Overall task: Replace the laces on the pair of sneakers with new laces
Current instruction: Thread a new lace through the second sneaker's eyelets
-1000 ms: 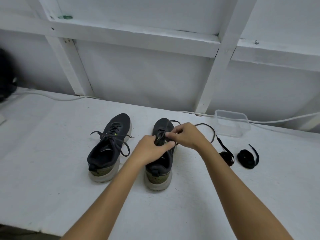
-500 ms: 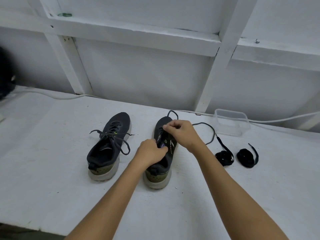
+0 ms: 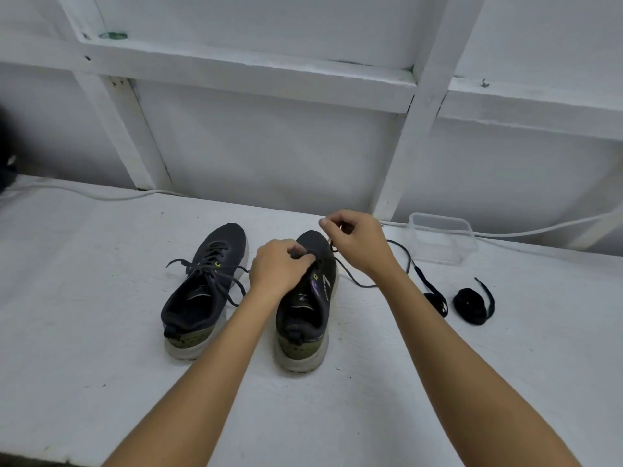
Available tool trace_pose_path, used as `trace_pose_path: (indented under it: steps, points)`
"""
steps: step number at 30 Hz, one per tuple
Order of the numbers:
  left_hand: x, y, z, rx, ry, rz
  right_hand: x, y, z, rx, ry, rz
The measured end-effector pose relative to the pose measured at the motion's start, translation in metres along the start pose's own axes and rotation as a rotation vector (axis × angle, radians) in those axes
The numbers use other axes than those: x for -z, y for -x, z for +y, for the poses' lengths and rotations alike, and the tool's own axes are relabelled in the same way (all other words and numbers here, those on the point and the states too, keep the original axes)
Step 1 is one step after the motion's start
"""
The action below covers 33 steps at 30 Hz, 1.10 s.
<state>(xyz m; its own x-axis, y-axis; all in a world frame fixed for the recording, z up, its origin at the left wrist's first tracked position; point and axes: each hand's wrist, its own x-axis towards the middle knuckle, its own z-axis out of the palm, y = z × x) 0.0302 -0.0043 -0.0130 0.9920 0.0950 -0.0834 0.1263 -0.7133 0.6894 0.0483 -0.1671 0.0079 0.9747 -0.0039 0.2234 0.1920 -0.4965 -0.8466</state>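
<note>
1. Right hand (image 3: 359,242) is raised above the toe of the right-side dark grey knit sneaker with olive heel and pale sole (image 3: 308,298), fingers curled and pinching the old thin dark grey lace (image 3: 397,251). Held high probably to draw the lace up and out of the eyelets.
2. Left hand (image 3: 281,267) sits on the same sneaker's eyelet area, fingers curled down onto the lacing. Looks like it pins the shoe so the pull doesn't drag it across the desk; exactly what the fingertips hold is hidden.
3. The lace runs from the right hand in a slack loop off the sneaker's right side onto the white painted desk (image 3: 101,332). My read: part of it is already free of the shoe.
4. Matching left-side dark grey sneaker (image 3: 205,288) stands just beside, toe away from the person, still fully laced with ends splayed out. Judged not yet started.
5. Two new flat black laces, one loose bundle (image 3: 436,299) and one coiled bundle (image 3: 470,305), lie on the desk right of the working shoe, within reach of the right hand for the re-lacing step.
6. Clear plastic rectangular tub (image 3: 441,239) sits behind them near the wall; a white cable (image 3: 539,230) runs along the desk's back edge.
7. Risk: a snag at the remaining eyelets if pulled off-axis.
</note>
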Motion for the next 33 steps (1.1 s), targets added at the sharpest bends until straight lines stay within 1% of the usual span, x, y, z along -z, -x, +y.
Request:
trace_pose_path:
  steps: [3, 5, 7, 9, 14, 17, 20, 23, 25, 29, 31, 33]
  points:
    - [0.002, -0.01, -0.001, 0.048, 0.023, 0.058, 0.003, -0.008, 0.014, 0.067, 0.219, 0.003]
    - [0.002, -0.013, -0.001, -0.01, 0.045, 0.021, 0.005, -0.011, 0.025, 0.085, 0.351, -0.03]
    - [0.0, -0.014, 0.0, -0.144, 0.047, -0.057, 0.006, -0.012, 0.031, 0.088, 0.405, -0.033]
    - [-0.002, -0.014, 0.002, -0.218, -0.009, -0.118, 0.006, -0.011, 0.034, 0.084, 0.432, -0.036]
    - [-0.003, -0.019, 0.001, -0.205, -0.028, -0.104, 0.007, -0.005, 0.039, -0.018, 0.548, -0.105]
    - [-0.003, -0.019, 0.003, -0.204, -0.048, -0.097, 0.008, 0.002, 0.041, -0.029, 0.588, -0.23]
    - [-0.007, -0.02, 0.004, -0.178, -0.054, -0.074, 0.006, 0.008, 0.038, -0.084, 0.617, -0.324]
    - [-0.009, -0.017, 0.004, -0.107, -0.038, -0.001, 0.007, 0.008, 0.033, -0.093, 0.724, -0.299]
    - [-0.01, -0.015, 0.002, -0.062, -0.027, 0.036, 0.009, 0.006, 0.03, -0.098, 0.745, -0.286]
    - [-0.011, -0.014, 0.0, 0.038, -0.067, 0.049, 0.01, 0.003, 0.017, -0.074, 0.813, -0.269]
    - [-0.01, -0.013, -0.001, 0.111, -0.121, 0.024, 0.008, 0.001, 0.01, -0.068, 0.787, -0.263]
    - [-0.005, -0.011, -0.001, 0.118, -0.203, -0.012, 0.008, -0.001, 0.004, -0.095, 0.687, -0.285]
